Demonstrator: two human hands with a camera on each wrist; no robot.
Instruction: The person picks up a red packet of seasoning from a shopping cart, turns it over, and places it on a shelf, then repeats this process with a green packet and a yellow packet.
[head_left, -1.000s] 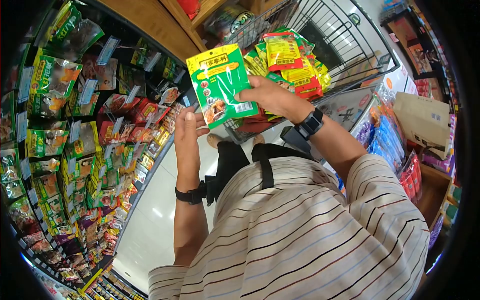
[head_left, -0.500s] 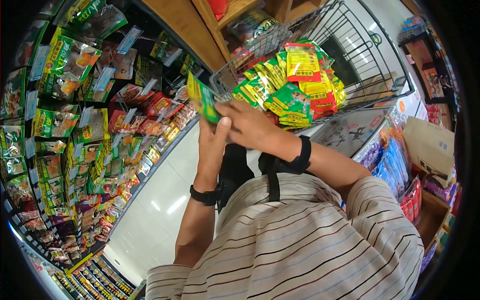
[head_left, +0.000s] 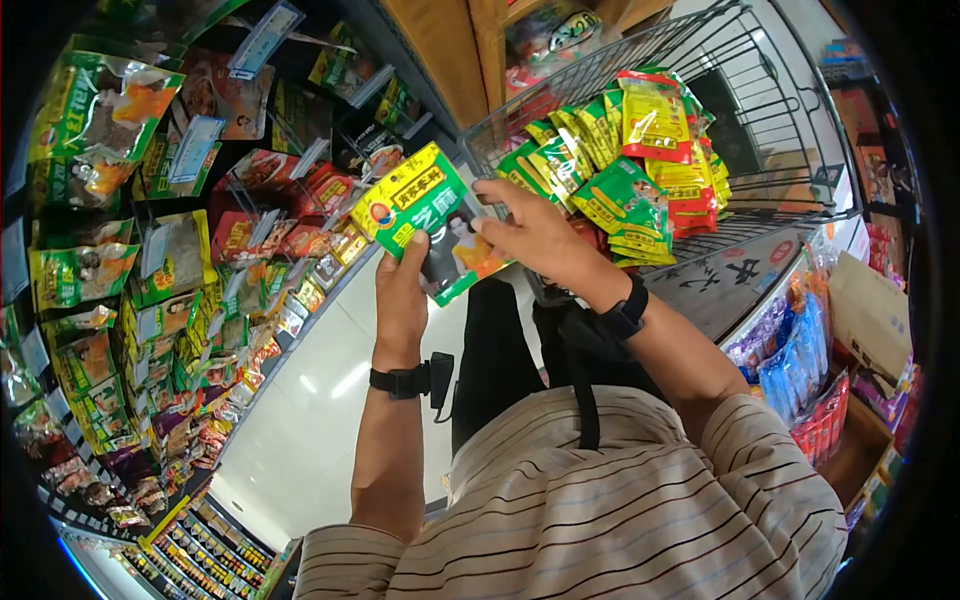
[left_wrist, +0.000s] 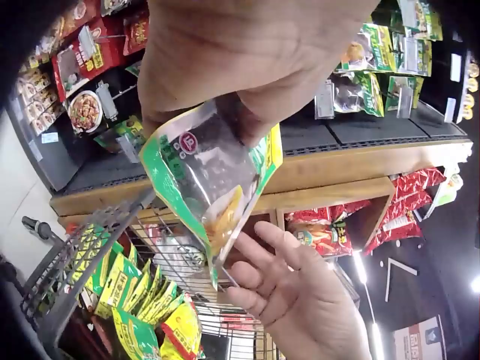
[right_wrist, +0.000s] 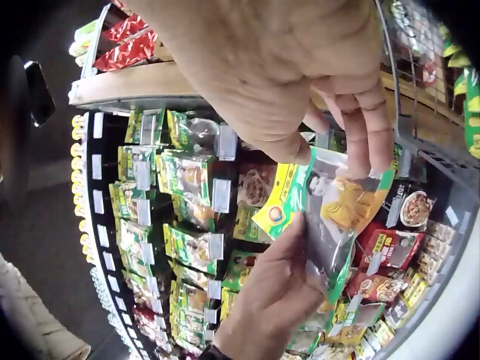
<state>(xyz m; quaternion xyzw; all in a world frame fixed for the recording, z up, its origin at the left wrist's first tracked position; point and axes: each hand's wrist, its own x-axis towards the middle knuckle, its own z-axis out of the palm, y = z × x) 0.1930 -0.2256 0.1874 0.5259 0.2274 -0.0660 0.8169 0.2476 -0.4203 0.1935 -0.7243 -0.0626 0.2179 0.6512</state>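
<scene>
A flat green and yellow food packet (head_left: pixel 440 262) with a see-through dark window is held tilted in front of the person in the head view. The left hand (head_left: pixel 402 292) grips its lower left side, thumb on the printed front and fingers behind. At the packet's right edge is the right hand (head_left: pixel 553 244), its fingers loosely extended and its fingertips at the edge. In the left wrist view, this right hand (left_wrist: pixel 296 296) is spread below the packet (left_wrist: pixel 221 169). The right wrist view has the left hand (right_wrist: pixel 274 292) pinching the packet (right_wrist: pixel 334 210) from below.
Hanging packets (head_left: pixel 95 275) with price tags fill the shelf on the left. A wire shopping cart (head_left: pixel 845 185) ahead on the right holds a pile of green, yellow and red packets (head_left: pixel 625 195). Blue bagged goods (head_left: pixel 795 355) and a cardboard box (head_left: pixel 868 315) stand at the right.
The packet has been turned over from its barcode side to its front. Earlier the right hand held it; now the left hand does. The head view has shifted, with the cart further right.
</scene>
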